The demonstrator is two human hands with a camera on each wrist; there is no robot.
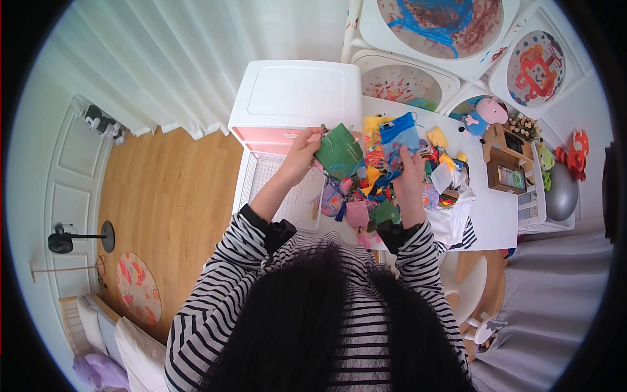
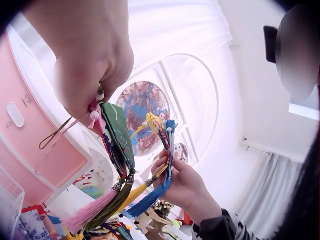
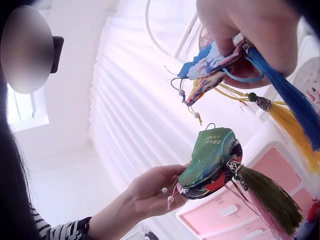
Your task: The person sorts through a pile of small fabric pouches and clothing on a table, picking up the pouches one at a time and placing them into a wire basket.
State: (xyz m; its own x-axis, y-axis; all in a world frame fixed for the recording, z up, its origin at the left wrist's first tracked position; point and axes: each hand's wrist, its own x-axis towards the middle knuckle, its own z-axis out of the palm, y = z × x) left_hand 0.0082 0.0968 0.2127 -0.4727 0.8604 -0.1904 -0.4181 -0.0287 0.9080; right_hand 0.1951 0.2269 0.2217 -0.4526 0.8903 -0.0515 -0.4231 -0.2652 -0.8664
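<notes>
The green pouch point(image 1: 339, 151) is smooth and roughly four-sided, with pale lettering on its face, a thin loop at the top and a full olive tassel point(image 3: 272, 200) below a metal bead. It is held up at the near right corner of the white drawer unit point(image 1: 297, 91). Against its back lies a second pouch point(image 2: 109, 145), mostly hidden, perhaps dark with a swirled print, with a pink tassel point(image 2: 90, 212). The left hand point(image 1: 302, 157) pinches both by their upper ends, its fingers closed on them. Farther right of the drawer unit, the right hand point(image 1: 409, 179) grips a blue and white pouch point(image 1: 400, 134) together with a yellow patterned pouch point(image 3: 204, 89), its thumb and fingers curled round them; a blue tassel point(image 3: 287, 97) and a yellow tassel point(image 3: 297, 130) hang from this pair. Below the hands, to the right of the drawer unit, a heap of colourful pouches point(image 1: 372, 196) spreads over the white table point(image 1: 494, 202), reaching a white cloth point(image 1: 454, 219). A wire basket point(image 1: 281, 193) sits on the near side of the drawer unit, and a plush pig point(image 1: 486, 117) sits well to its right, near a wooden box point(image 1: 506, 160).
</notes>
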